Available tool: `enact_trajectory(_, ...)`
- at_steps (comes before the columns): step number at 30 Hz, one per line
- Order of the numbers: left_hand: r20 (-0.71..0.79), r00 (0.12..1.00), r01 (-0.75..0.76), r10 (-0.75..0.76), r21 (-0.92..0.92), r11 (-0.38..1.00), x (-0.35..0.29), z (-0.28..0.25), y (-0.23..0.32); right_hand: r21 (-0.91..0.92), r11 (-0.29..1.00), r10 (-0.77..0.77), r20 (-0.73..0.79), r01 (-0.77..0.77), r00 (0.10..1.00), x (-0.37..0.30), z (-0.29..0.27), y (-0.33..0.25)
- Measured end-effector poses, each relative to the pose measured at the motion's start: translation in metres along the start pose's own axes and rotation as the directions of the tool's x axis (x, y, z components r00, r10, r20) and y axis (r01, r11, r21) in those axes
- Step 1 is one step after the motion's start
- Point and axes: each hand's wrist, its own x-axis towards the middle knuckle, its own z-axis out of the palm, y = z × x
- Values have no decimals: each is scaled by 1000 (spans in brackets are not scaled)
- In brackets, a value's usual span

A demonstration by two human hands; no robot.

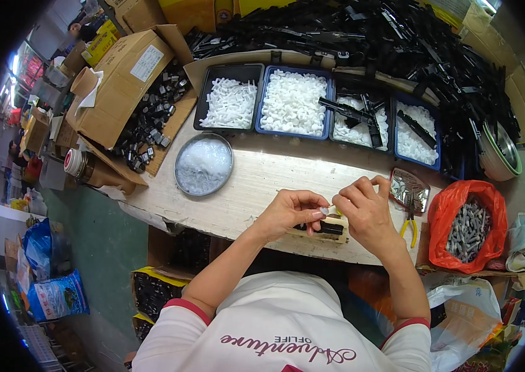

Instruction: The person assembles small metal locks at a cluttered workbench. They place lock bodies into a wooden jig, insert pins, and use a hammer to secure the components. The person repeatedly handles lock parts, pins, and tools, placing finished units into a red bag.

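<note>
My left hand (292, 214) pinches a small white plastic piece (324, 211) between thumb and forefinger. Close beside it, my right hand (368, 209) has its fingers curled together, and what they hold, if anything, is hidden. A bit of yellow shows by its fingertips. Below both hands, at the table's near edge, a black part (329, 229) rests on a light-coloured block (340, 238). Right of my right hand lie yellow-handled pliers (410, 230), near a clear-looking tray (409, 188) with small shiny pieces.
Several bins of white plastic parts, including a blue bin (293, 132), line the back; black toy-gun-like pieces (357, 118) lie across two. Black parts (361, 43) are heaped behind. A round tray (203, 165) and cardboard box (123, 87) stand left, a red bag (441, 232) right.
</note>
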Motion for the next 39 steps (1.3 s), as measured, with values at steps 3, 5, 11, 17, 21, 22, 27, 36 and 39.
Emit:
enact_trajectory(3,20,1000,-4,5,-37,999,-3,-2,-1,-18,998,-63,23,63,998,3,0,-2)
enact_trajectory(5,13,1000,-3,4,-38,999,-5,-3,0,-31,994,-104,50,105,993,6,-3,-4)
enact_trajectory(11,-25,999,-32,31,-41,999,-8,-5,-6,-6,984,-177,54,178,983,11,-2,-11)
enact_trajectory(17,-100,993,-81,68,-130,988,-16,-10,-15,262,963,95,-133,-57,987,-2,21,-19)
enact_trajectory(21,-150,985,-90,86,-18,996,-21,-9,-17,317,940,188,-178,-124,966,-9,35,-31)
enact_trajectory(22,-143,966,-186,217,204,961,-22,-10,-18,314,939,206,-183,-141,961,-11,37,-33)
enact_trajectory(27,91,840,-331,534,867,373,-28,-22,-18,289,938,219,-72,-190,973,-26,50,-35)
enact_trajectory(36,93,924,-214,371,930,300,-22,-16,-28,405,877,263,48,-259,964,-31,56,-31)
enact_trajectory(39,103,928,-208,359,941,267,-19,-13,-26,433,849,328,21,-304,945,-32,49,-22)
